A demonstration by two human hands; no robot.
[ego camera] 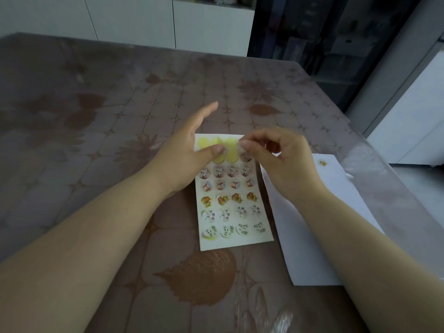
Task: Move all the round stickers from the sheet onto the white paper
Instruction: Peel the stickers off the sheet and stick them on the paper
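Currently the step in hand is judged to be the peel of one round sticker (244, 153) from the top right of the sheet (230, 243), which lies flat on the bench (120, 92). The right hand (276, 159) has its grip closed on that sticker, pinched between thumb and forefinger; the sticker's upper edge looks lifted, while its lower edge appears to be touching the sheet. The left hand (187, 155) is flat, fingers straight and apart, with only the thumb (216, 150) pressing the sheet down beside the peel. Bare yellow spots (231, 150) in the top rows mark places already emptied; the rows below are full, so most of the task remains. To do the peel well, draw the sticker back low and slowly, folding it over itself rather than pulling straight up, so that the thin film does not curl or tear. Hold the thumb pressure close to the peel line, or the whole sheet is likely to rise with the sticker. Pinch only the rim, so that little of the adhesive face meets the fingertips. Once free, carry it to the white paper (293, 248), which lies just beside the sheet on the right and bears one placed sticker (322, 162) near its far end. Set one edge down first, then smooth across to avoid creases.
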